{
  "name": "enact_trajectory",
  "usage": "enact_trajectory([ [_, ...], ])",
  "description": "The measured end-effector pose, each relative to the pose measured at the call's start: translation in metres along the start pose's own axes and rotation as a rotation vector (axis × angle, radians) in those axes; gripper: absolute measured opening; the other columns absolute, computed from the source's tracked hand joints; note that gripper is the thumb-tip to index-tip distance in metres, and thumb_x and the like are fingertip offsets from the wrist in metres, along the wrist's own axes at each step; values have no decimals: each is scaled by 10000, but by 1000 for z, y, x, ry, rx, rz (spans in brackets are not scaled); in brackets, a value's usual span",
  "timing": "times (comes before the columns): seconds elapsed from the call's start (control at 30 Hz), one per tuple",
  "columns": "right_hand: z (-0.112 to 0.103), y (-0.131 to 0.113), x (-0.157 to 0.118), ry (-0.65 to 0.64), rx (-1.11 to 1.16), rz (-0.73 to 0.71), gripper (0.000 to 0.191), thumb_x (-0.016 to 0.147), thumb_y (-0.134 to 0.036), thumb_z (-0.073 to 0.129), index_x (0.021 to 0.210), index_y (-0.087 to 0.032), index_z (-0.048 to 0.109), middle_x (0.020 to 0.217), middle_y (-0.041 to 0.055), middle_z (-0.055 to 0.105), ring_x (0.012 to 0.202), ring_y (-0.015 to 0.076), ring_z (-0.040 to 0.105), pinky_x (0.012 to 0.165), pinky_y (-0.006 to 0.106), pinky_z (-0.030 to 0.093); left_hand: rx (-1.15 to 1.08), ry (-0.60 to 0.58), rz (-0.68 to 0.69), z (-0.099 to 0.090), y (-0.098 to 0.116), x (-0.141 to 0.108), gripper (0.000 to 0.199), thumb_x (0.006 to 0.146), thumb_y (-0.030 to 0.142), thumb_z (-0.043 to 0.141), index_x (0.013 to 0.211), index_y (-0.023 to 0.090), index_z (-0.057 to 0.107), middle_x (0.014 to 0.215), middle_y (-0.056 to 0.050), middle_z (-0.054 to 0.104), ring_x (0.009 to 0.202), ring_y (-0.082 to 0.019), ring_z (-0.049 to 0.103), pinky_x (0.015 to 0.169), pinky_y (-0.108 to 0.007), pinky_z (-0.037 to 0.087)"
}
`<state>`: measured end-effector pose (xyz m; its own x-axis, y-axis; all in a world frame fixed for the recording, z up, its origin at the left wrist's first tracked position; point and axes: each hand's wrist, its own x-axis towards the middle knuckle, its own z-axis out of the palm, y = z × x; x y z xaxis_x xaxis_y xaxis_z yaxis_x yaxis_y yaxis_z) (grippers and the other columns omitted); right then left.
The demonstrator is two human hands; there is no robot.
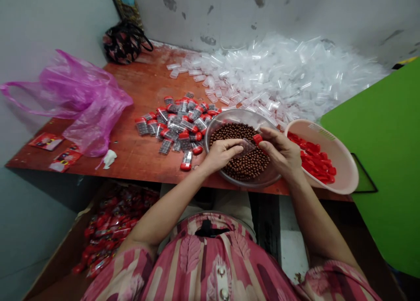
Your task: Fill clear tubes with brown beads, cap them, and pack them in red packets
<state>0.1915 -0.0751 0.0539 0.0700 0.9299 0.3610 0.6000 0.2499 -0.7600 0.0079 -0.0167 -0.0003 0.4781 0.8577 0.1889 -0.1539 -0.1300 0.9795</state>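
Left hand [223,154]'s pinching a clear plastic container [246,148], right hand [285,152]'s gripping a red cap [257,139] beside it. I'd hold both over the bowl [262,180] of brown beads [244,167] below, so spills land there.

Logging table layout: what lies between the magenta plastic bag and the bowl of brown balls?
In the head view, bare tabletop, then a pile of red-capped transparent containers beside the bowl.
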Motion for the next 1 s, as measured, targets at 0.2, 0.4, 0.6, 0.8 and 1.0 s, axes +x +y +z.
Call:
enact_trajectory([
  [0.2,4,-6,5,110,287,114,409,806,-410,663,1194,-291,608,1100,44,686,998,226,658,870,369,541,-355,-18,-149,-1,1,0,445,714,352,733,1117,167,696,1145,-95,704,999,-246,674,848,-370,560],
  [0.4,-7,20,25,-203,311,313,282,860,-455,507,959,-215,615,632,-8,596,529,142,575,472,251,445,108,63,44,3,1,-4,314,811,206,614,1112,164,691,1158,-91,699,1080,-227,639,971,-375,492],
  [0.6,13,52,16,-734,-778,76,66,785,-190,617,827,-171,664,833,106,714,766,237,671,707,327,490,497,20,204,16,3,-13,313,864,124,521,1124,204,677,1120,-68,708,1038,-186,651,956,-316,485],
  [0.8,23,53,9,-833,-905,14,167,810,-115,532,822,-138,698,866,182,723,834,305,697,730,377,500,386,52,93,7,3,-4,285,824,155,596,1084,194,707,1120,-57,719,1059,-203,656,991,-332,469],
  [1.0,-3,46,18,-308,-430,132,236,841,-379,588,941,-204,711,880,68,733,801,242,679,735,355,512,256,38,6,2,3,1,295,790,164,620,1067,176,721,1135,-68,713,1071,-225,655,1012,-360,456],
])
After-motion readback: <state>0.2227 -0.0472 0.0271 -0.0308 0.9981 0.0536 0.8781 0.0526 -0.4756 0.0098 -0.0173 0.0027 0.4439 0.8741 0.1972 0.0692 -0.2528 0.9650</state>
